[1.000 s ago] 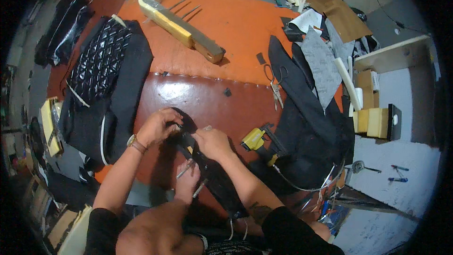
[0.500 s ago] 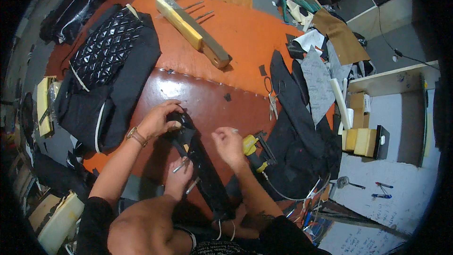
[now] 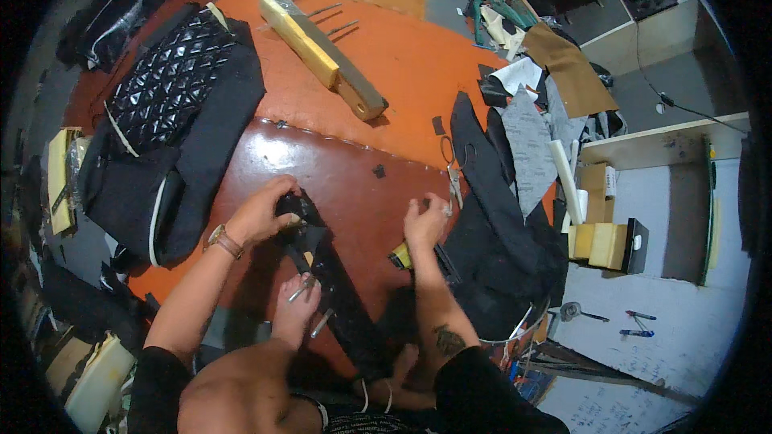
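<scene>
A long, narrow armrest (image 3: 342, 301) wrapped in black material slants across my lap, two metal bolts sticking out of its side. Around its far end closes my left hand (image 3: 264, 210), thumb pressed on the edge of the black cover. My right hand (image 3: 426, 223) is raised off to the right with fingers apart and nothing seen in them. A yellow-green and black staple gun (image 3: 400, 256) lies beside the right wrist, partly hidden by the forearm. Just beyond that hand are metal scissors (image 3: 453, 179). My bare foot (image 3: 293, 310) rests against the armrest.
A similar uncovered armrest (image 3: 330, 56) of wood and yellow foam lies at the far side. Black quilted covers (image 3: 173, 72) are at the left. Black fabric pieces (image 3: 507, 265) and grey scraps (image 3: 527, 145) lie right, near a white shelf unit (image 3: 643, 149).
My right hand has moved right, away from the armrest and over beside the staple gun, which it now partly hides. My left hand keeps its hold on the armrest.
</scene>
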The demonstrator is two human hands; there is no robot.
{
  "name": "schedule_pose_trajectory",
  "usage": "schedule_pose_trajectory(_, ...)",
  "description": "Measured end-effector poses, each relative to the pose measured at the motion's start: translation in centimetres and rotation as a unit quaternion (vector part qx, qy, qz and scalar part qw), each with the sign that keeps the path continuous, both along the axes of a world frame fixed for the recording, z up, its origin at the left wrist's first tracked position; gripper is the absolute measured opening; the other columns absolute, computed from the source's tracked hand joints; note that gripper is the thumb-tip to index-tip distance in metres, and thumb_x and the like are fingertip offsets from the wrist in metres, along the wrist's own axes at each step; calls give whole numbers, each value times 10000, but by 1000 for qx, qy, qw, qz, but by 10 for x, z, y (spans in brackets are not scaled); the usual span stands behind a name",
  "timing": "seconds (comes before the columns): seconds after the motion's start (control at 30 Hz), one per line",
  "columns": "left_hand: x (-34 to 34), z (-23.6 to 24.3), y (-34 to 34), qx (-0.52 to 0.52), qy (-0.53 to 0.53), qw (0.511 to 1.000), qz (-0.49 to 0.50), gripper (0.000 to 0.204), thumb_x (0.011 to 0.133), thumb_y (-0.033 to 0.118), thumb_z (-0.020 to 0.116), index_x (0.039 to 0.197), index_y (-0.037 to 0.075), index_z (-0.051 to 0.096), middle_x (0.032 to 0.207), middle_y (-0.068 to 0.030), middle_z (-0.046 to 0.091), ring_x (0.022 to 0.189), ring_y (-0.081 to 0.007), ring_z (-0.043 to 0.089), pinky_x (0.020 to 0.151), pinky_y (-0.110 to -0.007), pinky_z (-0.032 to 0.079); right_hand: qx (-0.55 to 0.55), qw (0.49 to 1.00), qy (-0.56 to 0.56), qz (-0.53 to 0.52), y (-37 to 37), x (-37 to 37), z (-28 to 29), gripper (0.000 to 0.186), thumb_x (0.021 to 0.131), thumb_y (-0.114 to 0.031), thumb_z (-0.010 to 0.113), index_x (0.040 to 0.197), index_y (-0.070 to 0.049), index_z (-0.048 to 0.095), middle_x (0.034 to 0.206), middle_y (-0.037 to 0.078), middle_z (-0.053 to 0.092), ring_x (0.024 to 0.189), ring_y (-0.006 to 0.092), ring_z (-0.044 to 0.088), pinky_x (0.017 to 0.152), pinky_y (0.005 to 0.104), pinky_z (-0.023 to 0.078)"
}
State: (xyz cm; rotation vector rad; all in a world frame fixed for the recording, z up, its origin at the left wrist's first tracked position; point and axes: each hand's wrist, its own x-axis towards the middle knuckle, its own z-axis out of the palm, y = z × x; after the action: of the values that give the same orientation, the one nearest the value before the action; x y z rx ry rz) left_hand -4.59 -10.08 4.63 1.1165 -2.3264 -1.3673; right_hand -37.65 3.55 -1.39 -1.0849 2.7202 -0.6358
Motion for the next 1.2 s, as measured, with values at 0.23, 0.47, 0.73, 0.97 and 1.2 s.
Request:
schedule_pose_trajectory(0.23,-11,-1,8,-94,-52,994,24,522,691,31,897,1105,76,582,1199,-161,626,1144,-409,611,962,-432,522,158,987,14,-20,-14,-69,3,633,903,-282,782,1448,-56,551,1441,210,566,1315,409,545,1059,540,486)
schedule_pose_trajectory(0.47,5,-7,-6,50,19,998,21,503,722,11,887,1121,76,586,1178,-118,637,1152,-297,623,1020,-382,496,30,915,-353,195,-30,54,42,439,903,-292,796,1226,-11,698,1170,210,719,1076,358,701,966,458,545)
schedule_pose_trajectory(0.73,5,-14,-13,76,47,996,-9,448,760,-39,828,1116,65,577,1220,-76,618,1200,-211,587,1090,-343,457,67,944,-91,311,-31,155,54,320,889,-239,774,1089,-34,631,1049,212,701,969,409,699,824,529,554)
schedule_pose_trajectory(0.97,8,-10,-20,161,33,986,-17,418,788,-24,828,1116,72,588,1377,-86,607,1308,-217,549,1152,-359,418,69,891,24,448,-43,139,45,154,930,-200,680,894,-50,675,870,164,713,869,358,722,747,485,583)
schedule_pose_trajectory(1.2,16,-17,-26,178,47,982,-34,402,797,25,860,1097,85,599,1507,-99,572,1389,-235,514,1173,-387,411,64,899,-37,431,-18,161,41,155,928,-153,641,821,-46,674,775,177,704,748,363,744,653,488,595)
